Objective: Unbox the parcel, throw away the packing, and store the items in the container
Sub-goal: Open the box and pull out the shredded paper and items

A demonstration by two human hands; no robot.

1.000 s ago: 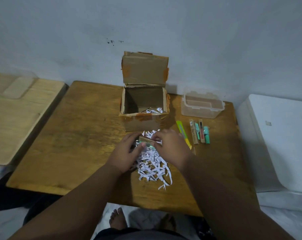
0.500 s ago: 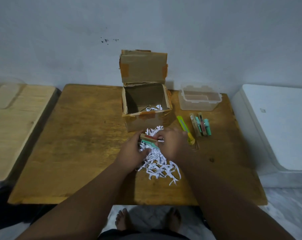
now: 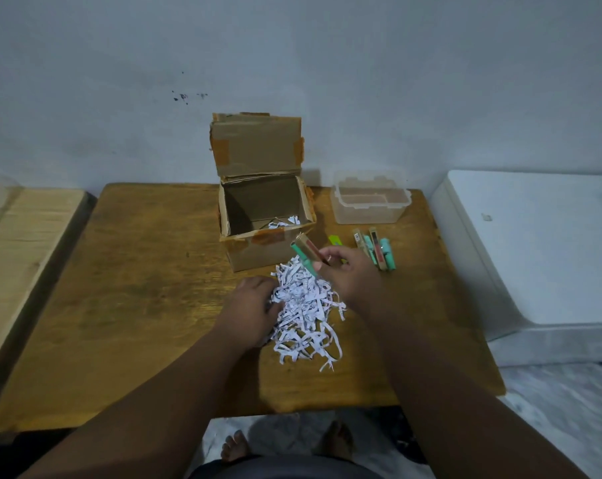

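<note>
An open cardboard box (image 3: pixel 262 223) stands at the back of the wooden table (image 3: pixel 137 305), a few white shreds left inside. A heap of shredded white paper (image 3: pixel 304 309) lies in front of it. My right hand (image 3: pixel 348 271) holds a small brown-and-teal packaged item (image 3: pixel 304 254) lifted above the heap. My left hand (image 3: pixel 254 305) rests on the heap's left edge, fingers curled into the shreds. A clear plastic container (image 3: pixel 370 202) sits open to the right of the box. Several similar small items (image 3: pixel 375 248) lie in a row before it, beside a yellow-green cutter (image 3: pixel 335 240).
A white appliance-like block (image 3: pixel 541 250) stands right of the table. A light wooden surface (image 3: pixel 16 243) adjoins on the left. The wall is close behind the box. My bare feet (image 3: pixel 237 444) show below the table's front edge.
My right hand has lifted the packaged item out of the paper and carried it up and to the right. My left hand let go of it and dropped back onto the shreds.
</note>
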